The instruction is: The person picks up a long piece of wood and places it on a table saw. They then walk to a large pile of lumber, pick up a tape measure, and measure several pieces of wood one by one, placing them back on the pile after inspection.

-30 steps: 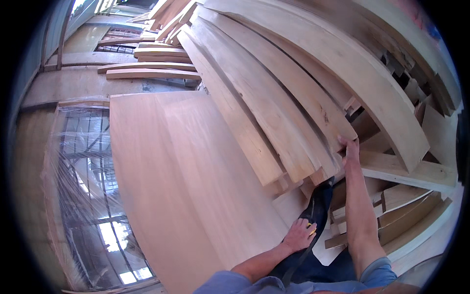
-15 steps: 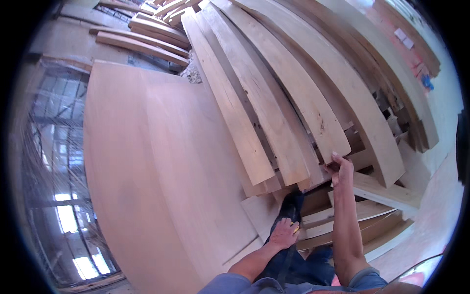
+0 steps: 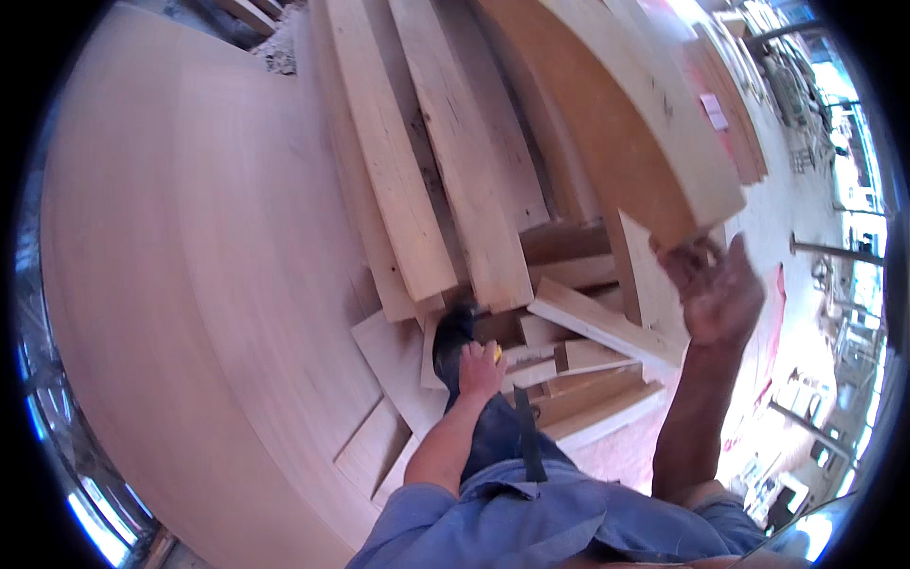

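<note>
My right hand (image 3: 713, 289) is raised at the near end of a thick wooden board (image 3: 654, 123), its fingers curled under that end. The board is lifted and tilted, showing its broad darker side. Low by my leg, my left hand (image 3: 482, 372) is closed around a small yellow object (image 3: 497, 354), mostly hidden by the fingers, so its kind cannot be told. Left of the raised board lie two long boards, one pale plank (image 3: 389, 161) and a second plank (image 3: 464, 152), their near ends close to my dark shoe (image 3: 457, 327).
A large smooth wooden panel (image 3: 190, 284) fills the left side. Short offcuts (image 3: 597, 327) lie crossed at odd angles before my legs. Farther right, more boards (image 3: 730, 104) lie stacked, with a white paper (image 3: 714, 112) beside them. Metal posts (image 3: 834, 248) stand at the right edge.
My right hand has raised the board's end and swung it to the right, away from the neighbouring planks. The view has turned rightward. My left hand stays low with the yellow object.
</note>
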Motion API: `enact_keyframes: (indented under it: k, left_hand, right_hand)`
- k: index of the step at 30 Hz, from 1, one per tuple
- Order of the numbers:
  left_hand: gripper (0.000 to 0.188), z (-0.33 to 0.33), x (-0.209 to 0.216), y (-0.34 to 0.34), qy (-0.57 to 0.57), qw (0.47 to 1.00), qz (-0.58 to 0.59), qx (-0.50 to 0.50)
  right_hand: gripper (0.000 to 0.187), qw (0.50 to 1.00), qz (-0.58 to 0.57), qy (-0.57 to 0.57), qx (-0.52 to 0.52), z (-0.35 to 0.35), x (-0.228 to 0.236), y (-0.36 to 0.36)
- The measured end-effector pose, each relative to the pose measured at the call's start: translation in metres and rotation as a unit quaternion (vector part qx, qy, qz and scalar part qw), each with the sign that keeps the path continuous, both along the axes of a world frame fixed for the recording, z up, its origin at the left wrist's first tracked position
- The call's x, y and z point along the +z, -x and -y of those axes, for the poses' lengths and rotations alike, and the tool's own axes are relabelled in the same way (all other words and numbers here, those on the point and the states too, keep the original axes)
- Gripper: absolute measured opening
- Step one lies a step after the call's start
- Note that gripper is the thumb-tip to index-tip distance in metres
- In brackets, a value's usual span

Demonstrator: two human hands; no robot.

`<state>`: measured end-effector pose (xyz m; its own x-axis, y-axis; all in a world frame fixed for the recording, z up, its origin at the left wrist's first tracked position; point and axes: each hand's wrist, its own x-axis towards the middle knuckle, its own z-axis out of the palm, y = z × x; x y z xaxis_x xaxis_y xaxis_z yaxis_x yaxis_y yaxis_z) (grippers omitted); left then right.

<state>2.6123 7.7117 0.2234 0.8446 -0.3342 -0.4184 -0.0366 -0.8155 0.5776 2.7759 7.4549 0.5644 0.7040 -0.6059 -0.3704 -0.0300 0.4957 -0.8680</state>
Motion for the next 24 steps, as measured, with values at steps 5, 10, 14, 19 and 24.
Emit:
enact_keyframes:
  k: [5, 10, 14, 19, 24]
  left_hand:
    - [0.042, -0.015, 0.011, 0.001, 0.025, 0.999, 0.016, 0.037]
    - [0.039, -0.01, 0.012, -0.018, 0.257, 0.899, -0.206, 0.29]
    - [0.042, 0.05, 0.127, -0.145, 0.579, 0.588, -0.321, 0.465]
    - [0.045, 0.063, 0.214, -0.226, 0.629, 0.663, -0.215, 0.344]
    - [0.047, 0.066, 0.189, -0.216, 0.536, 0.781, -0.21, 0.24]
  right_hand:
    - [0.052, 0.989, 0.084, -0.108, 0.064, -0.005, 0.035, -0.016]
    - [0.059, 0.97, 0.141, -0.119, 0.157, -0.009, 0.015, -0.005]
    - [0.049, 0.992, 0.07, 0.021, 0.104, -0.046, -0.007, 0.008]
    - [0.088, 0.997, 0.036, -0.063, 0.021, -0.074, -0.027, 0.015]
    - [0.095, 0.998, -0.032, -0.049, -0.003, -0.066, -0.078, 0.033]
